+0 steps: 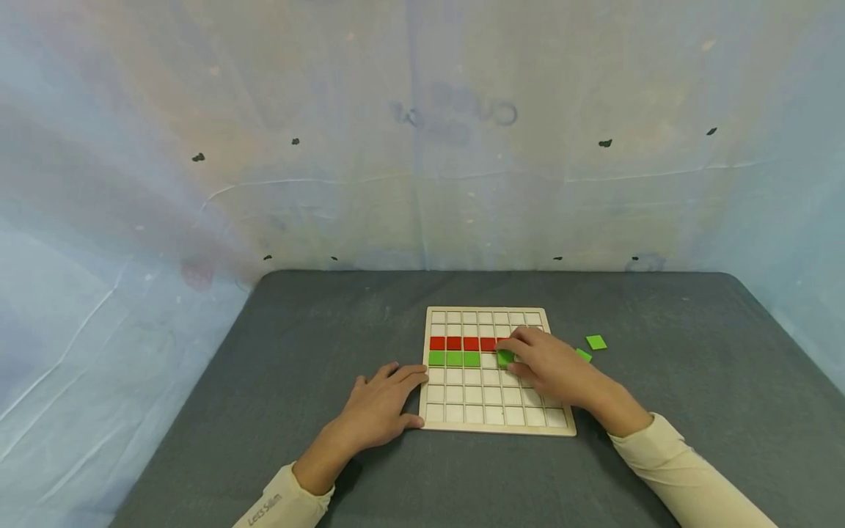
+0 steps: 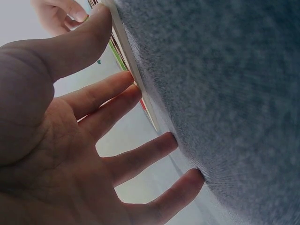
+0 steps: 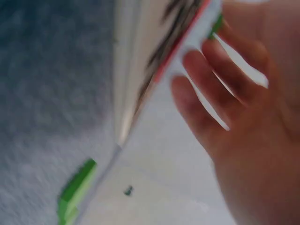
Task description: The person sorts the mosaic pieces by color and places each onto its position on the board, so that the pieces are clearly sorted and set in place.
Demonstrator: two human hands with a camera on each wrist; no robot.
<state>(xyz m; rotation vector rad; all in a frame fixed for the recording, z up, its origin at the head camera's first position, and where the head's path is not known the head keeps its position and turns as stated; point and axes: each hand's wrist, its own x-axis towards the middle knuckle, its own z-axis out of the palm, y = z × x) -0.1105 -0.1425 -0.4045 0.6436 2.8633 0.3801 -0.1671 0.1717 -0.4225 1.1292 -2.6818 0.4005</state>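
A pale wooden grid board (image 1: pixel 491 430) lies on the dark grey table. Red square tiles (image 1: pixel 455 343) fill much of its third row from the back; below them, green square tiles (image 1: pixel 455 358) occupy the left cells of the following row. My right hand (image 1: pixel 553 367) reaches over the board and pinches a green tile (image 1: pixel 505 358) between thumb and fingers. It hides the right part of both rows. My left hand (image 1: pixel 378 411) is spread at the board's left side, where the thumb and two fingers (image 2: pixel 112 105) touch the edge.
Right of the board lie loose green tiles, one farther off (image 1: pixel 596 342) and one partly behind the right hand (image 1: pixel 584 355). A pale sheet (image 1: pixel 488 205) with dark marks hangs behind the table's far edge and along both sides.
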